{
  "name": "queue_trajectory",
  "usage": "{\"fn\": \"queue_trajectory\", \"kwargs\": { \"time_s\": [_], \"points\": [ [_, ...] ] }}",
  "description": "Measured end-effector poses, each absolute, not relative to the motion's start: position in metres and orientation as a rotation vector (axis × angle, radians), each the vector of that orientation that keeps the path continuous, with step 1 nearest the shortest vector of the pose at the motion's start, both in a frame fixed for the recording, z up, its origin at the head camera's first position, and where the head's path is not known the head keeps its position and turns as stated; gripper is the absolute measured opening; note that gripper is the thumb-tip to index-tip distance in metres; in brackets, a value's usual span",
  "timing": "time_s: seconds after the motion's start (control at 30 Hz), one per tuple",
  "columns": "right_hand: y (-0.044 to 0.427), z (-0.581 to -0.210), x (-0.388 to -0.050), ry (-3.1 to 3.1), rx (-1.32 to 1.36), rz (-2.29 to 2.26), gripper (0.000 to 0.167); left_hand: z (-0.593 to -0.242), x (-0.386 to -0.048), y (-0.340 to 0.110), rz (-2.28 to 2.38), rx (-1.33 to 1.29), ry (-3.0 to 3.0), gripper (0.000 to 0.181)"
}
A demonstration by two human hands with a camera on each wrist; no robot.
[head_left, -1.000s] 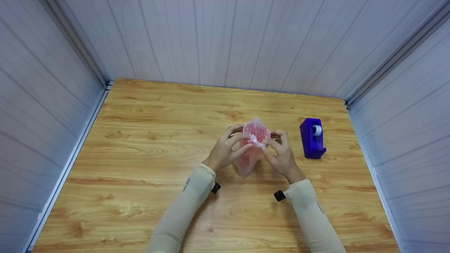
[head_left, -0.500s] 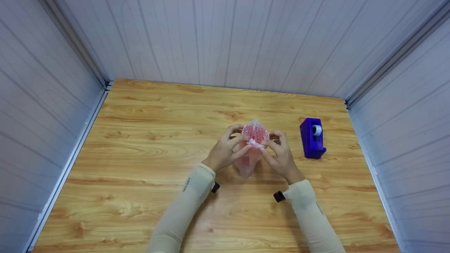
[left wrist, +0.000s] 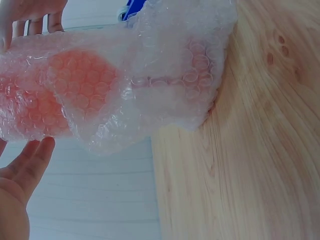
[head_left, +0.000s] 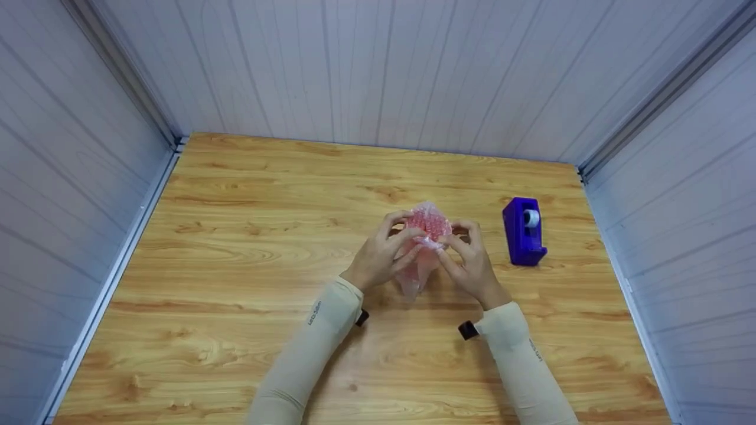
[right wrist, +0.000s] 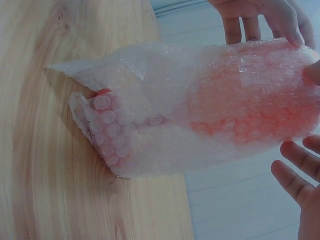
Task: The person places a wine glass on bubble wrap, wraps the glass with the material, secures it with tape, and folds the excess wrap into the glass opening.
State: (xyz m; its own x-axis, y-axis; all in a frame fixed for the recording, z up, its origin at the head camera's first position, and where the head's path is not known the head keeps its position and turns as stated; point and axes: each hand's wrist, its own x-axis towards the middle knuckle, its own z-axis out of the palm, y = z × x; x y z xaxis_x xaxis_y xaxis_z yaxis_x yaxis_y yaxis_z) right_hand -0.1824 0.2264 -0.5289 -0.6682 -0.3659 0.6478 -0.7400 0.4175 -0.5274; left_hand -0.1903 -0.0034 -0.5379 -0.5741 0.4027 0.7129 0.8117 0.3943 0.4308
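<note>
A red goblet-shaped thing (left wrist: 82,77), wrapped in clear bubble wrap (head_left: 426,224), stands upright on the table between both hands. Its thin stem and wider foot show dimly through the layers in the wrist views. With thumb and forefinger my left hand (head_left: 378,255) pinches the gathered wrap at the top rim; its other fingers lie along the side. Opposite it, my right hand (head_left: 472,262) pinches the same folded edge from the right, remaining fingers against the wrapped bowl. Loose wrap (right wrist: 115,135) flares around the foot near the wood.
A blue tape dispenser (head_left: 524,233) with a white roll stands to the right of the hands. The wood-grain table (head_left: 266,236) is bounded by pale panel walls (head_left: 354,71) at the back and on both sides.
Both hands keep their hold and have shifted only slightly. The gathered wrap at the top looks pressed a little flatter, and the wrapped thing has tilted slightly.
</note>
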Motion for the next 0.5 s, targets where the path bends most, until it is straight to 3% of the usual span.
{"fn": "queue_trajectory", "kwargs": {
  "time_s": [0.5],
  "points": [
    [0.2264, -0.5315, -0.1820, -2.229, 0.936, 1.143, 0.016, -0.5387, -0.1910, -0.0019, -1.069, -1.087, -2.125, 0.018]
  ]
}}
